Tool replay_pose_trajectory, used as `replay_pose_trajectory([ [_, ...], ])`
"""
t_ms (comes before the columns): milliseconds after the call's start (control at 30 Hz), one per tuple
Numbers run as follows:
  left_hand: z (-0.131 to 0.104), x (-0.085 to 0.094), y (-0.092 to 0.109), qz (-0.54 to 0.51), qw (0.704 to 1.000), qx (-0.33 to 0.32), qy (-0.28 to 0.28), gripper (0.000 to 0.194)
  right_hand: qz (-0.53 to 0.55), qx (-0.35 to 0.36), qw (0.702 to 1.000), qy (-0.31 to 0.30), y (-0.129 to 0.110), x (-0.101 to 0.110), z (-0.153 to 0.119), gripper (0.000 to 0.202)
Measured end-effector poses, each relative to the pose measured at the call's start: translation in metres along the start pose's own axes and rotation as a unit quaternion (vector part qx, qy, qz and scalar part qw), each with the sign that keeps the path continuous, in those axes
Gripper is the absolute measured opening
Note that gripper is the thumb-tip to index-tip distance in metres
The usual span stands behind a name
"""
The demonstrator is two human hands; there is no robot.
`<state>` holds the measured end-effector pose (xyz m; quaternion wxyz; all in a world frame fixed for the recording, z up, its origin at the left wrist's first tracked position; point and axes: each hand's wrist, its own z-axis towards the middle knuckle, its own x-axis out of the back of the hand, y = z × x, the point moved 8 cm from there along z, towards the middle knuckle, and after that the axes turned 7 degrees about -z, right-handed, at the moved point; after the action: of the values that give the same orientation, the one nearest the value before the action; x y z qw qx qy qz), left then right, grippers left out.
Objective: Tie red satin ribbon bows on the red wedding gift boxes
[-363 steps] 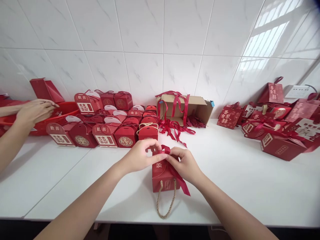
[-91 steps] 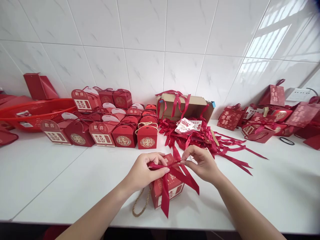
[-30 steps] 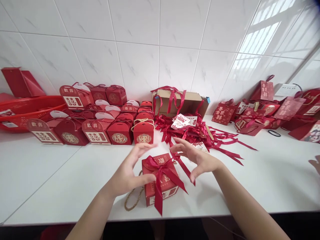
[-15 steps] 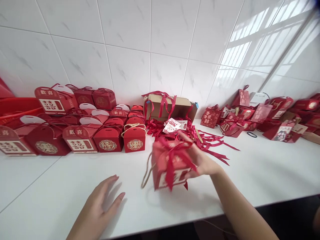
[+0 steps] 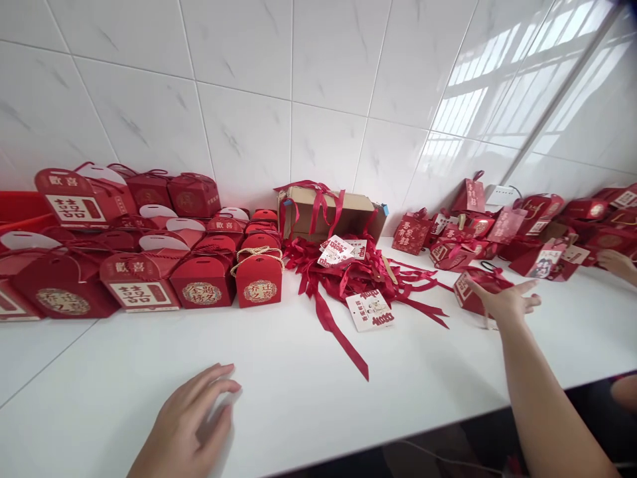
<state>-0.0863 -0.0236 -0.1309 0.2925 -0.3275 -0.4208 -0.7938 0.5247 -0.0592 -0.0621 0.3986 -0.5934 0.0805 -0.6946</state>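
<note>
My left hand [image 5: 192, 418] is near the front of the white table, palm down. Its fingers are loosely curved and apart, with nothing in them. Reaching out to the right, my right hand [image 5: 507, 302] has its fingers spread beside a red gift box [image 5: 478, 299] that rests on the table. The hand covers part of that box, and its thumb side lies close against it. A tangle of dark red ribbons [image 5: 343, 282] spills across the middle of the table. One printed white card [image 5: 371, 310] lies on the ribbons' front edge.
Rows of red gift boxes [image 5: 259, 282] stand at the left by the tiled wall. An open cardboard box [image 5: 333, 216] lies behind the ribbons. More finished red boxes [image 5: 450, 249] and a white device [image 5: 500, 195] are at the right. Another person's hand [image 5: 617, 265] is at the far right.
My right hand has carried the ribboned red box from the middle to the right, set it down and spread its fingers. A card and ribbon now show in front of the pile.
</note>
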Motion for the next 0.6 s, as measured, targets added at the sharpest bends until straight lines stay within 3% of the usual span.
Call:
replay_pose_trajectory([
  [33, 0.001, 0.001, 0.001, 0.002, 1.0, -0.004, 0.003, 0.02, -0.011, -0.005, 1.0, 0.004, -0.01, 0.0, -0.001, 0.129],
  [100, 0.007, 0.002, 0.003, 0.005, 1.0, -0.014, -0.001, 0.02, -0.042, 0.104, 0.993, -0.04, -0.056, -0.006, -0.007, 0.115],
  [133, 0.012, 0.004, 0.005, 0.008, 1.0, -0.018, -0.009, 0.02, -0.055, 0.173, 0.979, -0.095, -0.081, -0.012, -0.014, 0.101],
  [200, 0.025, 0.009, 0.01, 0.018, 0.999, -0.024, -0.037, 0.021, -0.074, 0.309, 0.908, -0.274, -0.126, -0.03, -0.045, 0.078],
  [233, 0.032, 0.014, 0.015, 0.025, 0.998, -0.03, -0.049, 0.023, -0.083, 0.367, 0.855, -0.356, -0.143, -0.035, -0.066, 0.071],
  [300, 0.049, 0.027, 0.032, 0.051, 0.994, -0.052, -0.086, 0.027, -0.073, 0.468, 0.759, -0.446, -0.175, -0.034, -0.105, 0.058],
  [400, 0.079, 0.045, 0.075, 0.086, 0.982, -0.095, -0.136, 0.034, -0.048, 0.522, 0.725, -0.446, -0.214, -0.032, -0.134, 0.044],
  [467, 0.105, 0.048, 0.108, 0.089, 0.975, -0.103, -0.173, 0.03, -0.042, 0.538, 0.703, -0.463, -0.232, -0.045, -0.148, 0.035],
  [533, 0.137, 0.035, 0.137, 0.048, 0.97, -0.093, -0.222, 0.027, -0.036, 0.555, 0.67, -0.492, -0.243, -0.067, -0.16, 0.03],
  [600, 0.173, 0.004, 0.151, -0.042, 0.959, -0.036, -0.277, 0.023, -0.024, 0.568, 0.657, -0.495, -0.248, -0.092, -0.167, 0.03],
])
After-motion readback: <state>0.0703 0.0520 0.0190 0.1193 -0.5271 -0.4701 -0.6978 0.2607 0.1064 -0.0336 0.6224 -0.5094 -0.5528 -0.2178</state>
